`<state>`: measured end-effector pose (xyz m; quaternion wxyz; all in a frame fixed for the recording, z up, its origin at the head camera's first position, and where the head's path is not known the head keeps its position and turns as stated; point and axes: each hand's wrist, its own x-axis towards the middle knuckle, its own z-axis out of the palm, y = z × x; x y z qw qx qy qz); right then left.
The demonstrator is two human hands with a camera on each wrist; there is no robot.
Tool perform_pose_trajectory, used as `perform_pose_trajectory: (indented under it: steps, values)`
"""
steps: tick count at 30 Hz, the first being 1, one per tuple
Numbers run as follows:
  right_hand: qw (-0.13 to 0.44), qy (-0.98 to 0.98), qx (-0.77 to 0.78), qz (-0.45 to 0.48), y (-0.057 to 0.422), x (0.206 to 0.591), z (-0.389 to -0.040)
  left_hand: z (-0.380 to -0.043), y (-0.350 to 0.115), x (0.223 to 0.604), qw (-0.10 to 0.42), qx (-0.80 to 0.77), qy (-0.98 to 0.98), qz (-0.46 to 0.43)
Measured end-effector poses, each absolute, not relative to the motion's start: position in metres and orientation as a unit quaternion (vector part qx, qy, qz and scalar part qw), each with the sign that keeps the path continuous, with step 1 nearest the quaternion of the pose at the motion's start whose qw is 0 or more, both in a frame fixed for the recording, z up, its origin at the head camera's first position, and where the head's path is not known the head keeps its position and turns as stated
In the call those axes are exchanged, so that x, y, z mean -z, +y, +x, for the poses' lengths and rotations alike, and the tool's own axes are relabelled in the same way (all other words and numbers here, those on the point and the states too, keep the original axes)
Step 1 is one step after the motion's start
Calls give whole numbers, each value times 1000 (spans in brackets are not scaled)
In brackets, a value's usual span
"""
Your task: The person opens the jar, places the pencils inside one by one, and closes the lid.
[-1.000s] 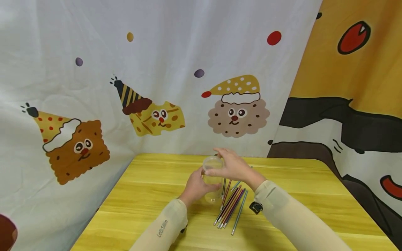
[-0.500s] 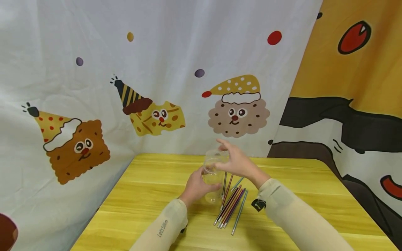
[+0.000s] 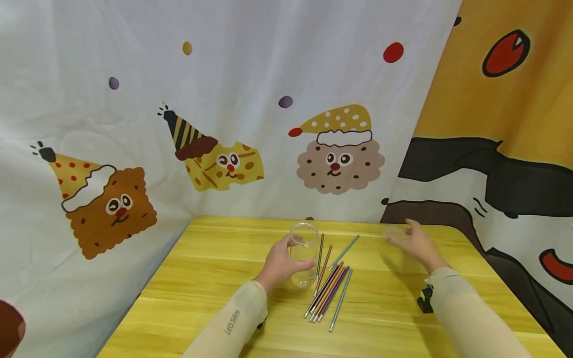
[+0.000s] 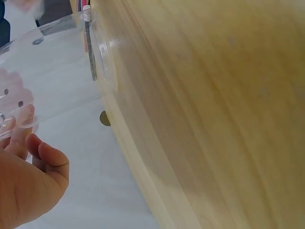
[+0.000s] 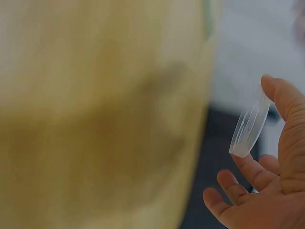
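Note:
My left hand (image 3: 282, 263) grips a clear plastic jar (image 3: 306, 250), thumb across its near side. The jar stands upright on the table with its mouth uncovered. In the left wrist view the see-through jar (image 4: 57, 76) stretches over the fingers. To the right, my right hand (image 3: 418, 246) is raised over the table's far part. It pinches a translucent lid (image 3: 394, 232) at its edge. The right wrist view shows the ridged lid (image 5: 250, 126) between thumb and a fingertip, other fingers spread. Several pencils (image 3: 329, 293) lie in a loose bundle just right of the jar.
A teal pencil (image 3: 341, 301) lies at the right side of the bundle, and another blue pencil (image 3: 345, 252) lies farther back. The yellow wood-grain table (image 3: 192, 303) ends at a white cartoon-print curtain (image 3: 250, 74).
My right hand has lifted the lid off the jar and carried it to the right. The left hand stays on the jar, and the pencils lie where they were.

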<state>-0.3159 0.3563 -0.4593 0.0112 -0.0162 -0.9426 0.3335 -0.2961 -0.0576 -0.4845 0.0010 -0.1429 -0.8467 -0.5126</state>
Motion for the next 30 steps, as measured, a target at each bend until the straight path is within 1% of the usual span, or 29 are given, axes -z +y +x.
perform_pose_trajectory:
  steps: [4,8,18,30]
  values:
    - [-22,-948,-310,-68,405,485,-300,-296,-57,485,-5,514,-846,-141]
    - [-33,-951,-297,-77,425,496,-293,-296,-57,484,-2,512,-848,-135]
    - [-17,-971,-223,-79,428,504,-293,-296,-56,483,-1,512,-848,-137]
    - [-18,-979,-194,-55,429,510,-292,-297,-57,483,1,510,-850,-133]
